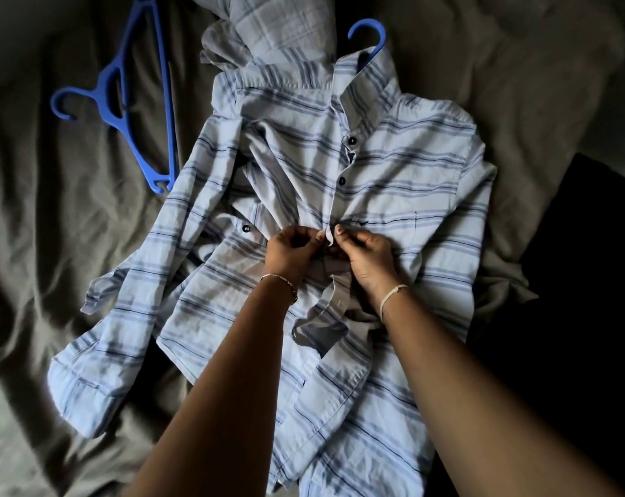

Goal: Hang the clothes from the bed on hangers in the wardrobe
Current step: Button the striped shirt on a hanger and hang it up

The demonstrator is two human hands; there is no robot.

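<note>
A pale blue striped shirt (404, 166) lies face up on the bed, its collar at the top. A blue hanger is inside it, and only the hanger's hook (370, 34) shows above the collar. My left hand (291, 251) and my right hand (366, 256) meet at the button placket in the shirt's middle, each pinching one edge of the front. Two dark buttons above my hands are fastened. Below my hands the front lies open and folded back.
A second blue hanger (138, 102) lies loose on the grey-brown bedsheet (52, 217) to the upper left. Another pale checked garment (278, 26) is bunched above the shirt's left shoulder. A dark area (583, 267) borders the bed at right.
</note>
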